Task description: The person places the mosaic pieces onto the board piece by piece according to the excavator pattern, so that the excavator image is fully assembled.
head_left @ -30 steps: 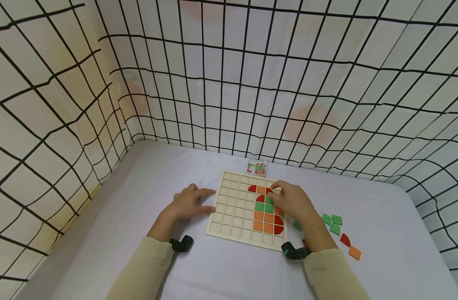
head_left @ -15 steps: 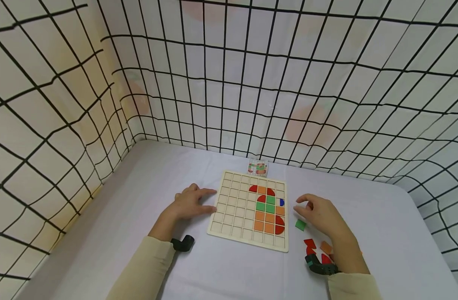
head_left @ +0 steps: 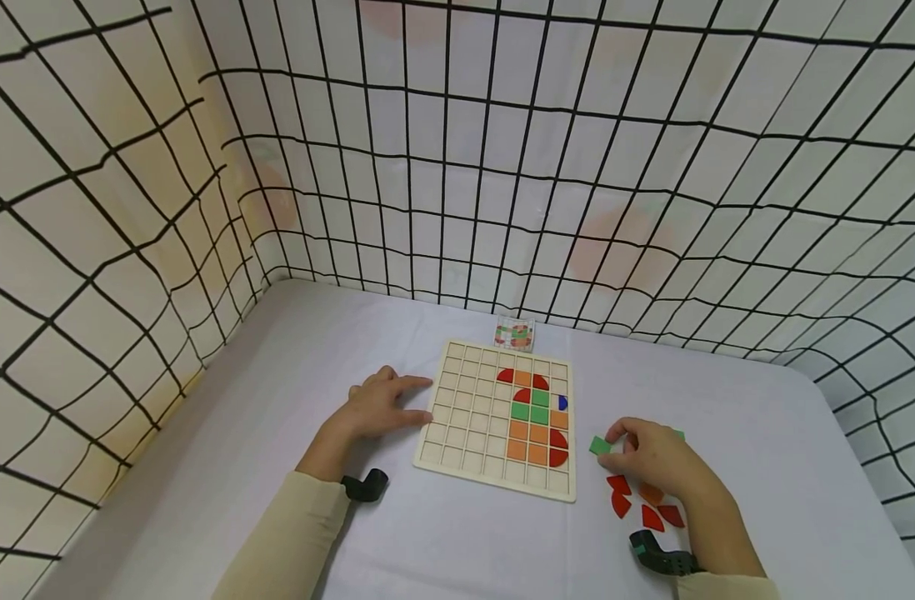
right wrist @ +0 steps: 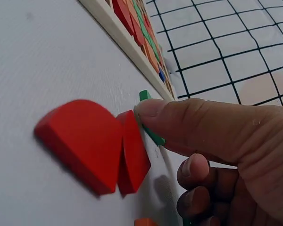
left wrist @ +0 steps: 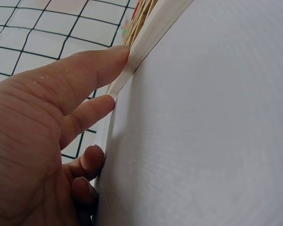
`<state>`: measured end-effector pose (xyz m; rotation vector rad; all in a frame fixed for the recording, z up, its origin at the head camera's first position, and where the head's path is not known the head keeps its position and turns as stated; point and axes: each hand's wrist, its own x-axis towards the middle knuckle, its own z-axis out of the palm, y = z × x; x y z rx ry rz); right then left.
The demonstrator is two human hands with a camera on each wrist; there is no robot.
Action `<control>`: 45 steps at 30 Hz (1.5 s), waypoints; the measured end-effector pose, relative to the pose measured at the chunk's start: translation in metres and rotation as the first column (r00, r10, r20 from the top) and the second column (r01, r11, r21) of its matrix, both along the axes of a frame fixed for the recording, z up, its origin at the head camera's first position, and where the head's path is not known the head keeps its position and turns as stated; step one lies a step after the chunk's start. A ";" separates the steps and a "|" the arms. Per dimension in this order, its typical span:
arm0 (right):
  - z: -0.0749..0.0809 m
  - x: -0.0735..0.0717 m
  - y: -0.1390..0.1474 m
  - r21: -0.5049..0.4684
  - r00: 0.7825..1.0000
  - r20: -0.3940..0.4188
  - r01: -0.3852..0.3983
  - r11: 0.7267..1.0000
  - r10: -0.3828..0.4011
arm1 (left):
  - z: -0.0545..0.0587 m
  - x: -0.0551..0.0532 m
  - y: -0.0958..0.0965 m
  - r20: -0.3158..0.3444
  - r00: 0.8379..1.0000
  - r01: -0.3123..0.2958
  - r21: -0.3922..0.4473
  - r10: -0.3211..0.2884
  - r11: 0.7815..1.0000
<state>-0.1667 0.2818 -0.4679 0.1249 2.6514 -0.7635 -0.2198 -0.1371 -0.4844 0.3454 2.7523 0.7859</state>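
Note:
In the head view, my left hand (head_left: 375, 408) rests at the left edge of a pale wooden grid board (head_left: 457, 425), thumb and index finger spread and touching its rim. The left wrist view shows those fingertips on the board's side (left wrist: 151, 35). Right of the board, my right hand (head_left: 656, 458) has its thumb and index finger around a green square tile (head_left: 600, 446). Its thumb (right wrist: 153, 108) covers part of that tile in the right wrist view. On the board sit orange, green and red tiles, plus a blue one (head_left: 562, 402).
Several red quarter-round tiles (head_left: 620, 503) and an orange tile (head_left: 651, 493) lie under and beside the right hand. A small pattern card (head_left: 513, 333) lies behind the board. Black wire mesh (head_left: 457, 208) stands along the back and sides of the white-covered table (head_left: 457, 550).
My right hand has left the board's upper right, where a blue piece now shows, and moved right and toward me to the green tile. My left hand has stayed at the board's edge.

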 end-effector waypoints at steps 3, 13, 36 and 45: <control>-0.001 0.002 0.002 0.010 1.000 -0.013 -0.015 1.000 0.015 | -0.001 0.000 0.000 -0.001 1.000 0.004 0.001 -0.004 1.000; -0.001 0.005 -0.001 0.001 0.999 -0.041 -0.019 1.000 0.019 | 0.001 0.000 0.000 0.003 1.000 0.007 0.001 -0.007 1.000; 0.007 -0.012 -0.038 0.037 0.979 -0.150 -0.133 0.990 0.137 | 0.000 0.001 -0.002 -0.001 1.000 0.005 0.005 -0.005 1.000; 0.015 -0.029 -0.063 0.057 0.952 -0.205 -0.222 0.973 0.229 | 0.000 0.000 -0.002 0.004 1.000 0.015 0.015 -0.015 1.000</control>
